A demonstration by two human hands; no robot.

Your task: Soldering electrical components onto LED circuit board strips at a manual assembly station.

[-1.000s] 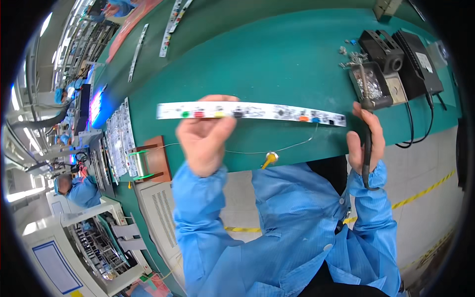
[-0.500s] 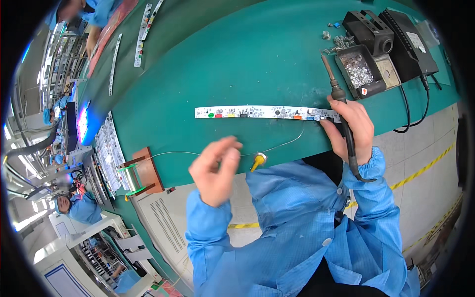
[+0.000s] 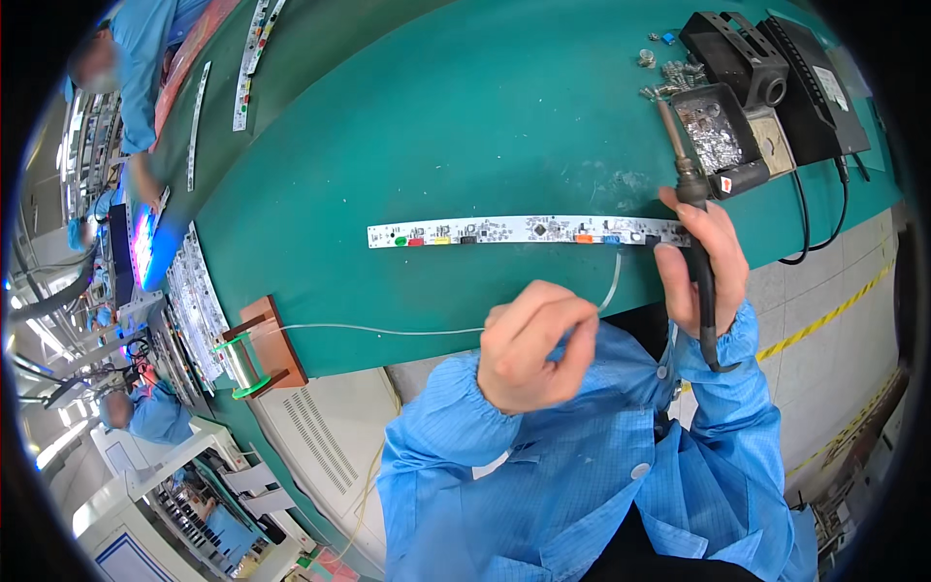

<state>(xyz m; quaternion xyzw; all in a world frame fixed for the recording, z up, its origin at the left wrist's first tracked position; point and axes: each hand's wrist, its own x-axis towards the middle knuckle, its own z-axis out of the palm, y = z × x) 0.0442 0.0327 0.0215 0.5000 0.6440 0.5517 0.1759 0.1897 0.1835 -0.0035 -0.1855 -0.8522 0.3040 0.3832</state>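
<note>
On green mat (image 3: 436, 145): circuit strip (image 3: 504, 231) beyond left grip (image 3: 536, 351) pinching wire (image 3: 615, 279), beside right grip (image 3: 726, 264) clasping soldering iron (image 3: 692, 184).

Electronics workshop — soldering iron (image 3: 691, 184), circuit board (image 3: 509, 230).

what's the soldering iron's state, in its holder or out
Out: the right hand grips the soldering iron, with its tip clear of the black holder.

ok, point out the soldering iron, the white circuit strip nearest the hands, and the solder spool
Soldering iron (image 3: 691, 186): head view, on its dark collar.
White circuit strip (image 3: 516, 230): head view, mid-length on its face.
Solder spool (image 3: 242, 364): head view, on the wound wire.
</note>
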